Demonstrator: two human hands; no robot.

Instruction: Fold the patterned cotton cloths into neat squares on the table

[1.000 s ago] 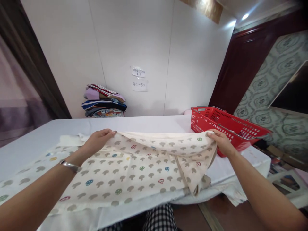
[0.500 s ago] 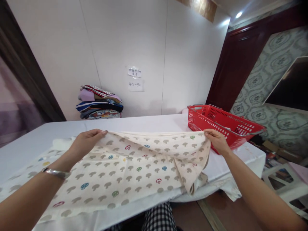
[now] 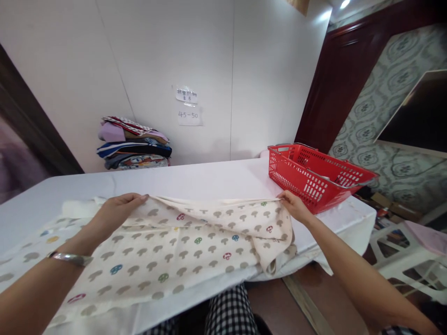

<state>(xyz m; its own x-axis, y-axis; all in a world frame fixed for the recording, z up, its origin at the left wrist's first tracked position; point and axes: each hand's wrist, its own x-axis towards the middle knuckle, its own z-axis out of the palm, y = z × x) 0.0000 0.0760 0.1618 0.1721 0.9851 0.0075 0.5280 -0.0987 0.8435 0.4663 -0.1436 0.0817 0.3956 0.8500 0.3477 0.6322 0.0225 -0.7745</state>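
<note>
A cream cloth printed with small mushrooms [image 3: 181,246] lies spread over the near part of a white table [image 3: 209,179]. My left hand [image 3: 113,214] pinches the cloth's far folded edge on the left. My right hand [image 3: 293,207] pinches the same edge at its right corner. The edge between my hands sits low, just above the table. The right side of the cloth droops over the table's front edge.
A red plastic basket [image 3: 314,174] stands on the table just right of my right hand. A stack of folded clothes [image 3: 134,144] sits against the white wall at the back left. Paper labels [image 3: 188,107] hang on the wall.
Both hands have lowered the held cloth edge toward the table and moved it a little nearer to me. The view has shifted slightly to the right.
</note>
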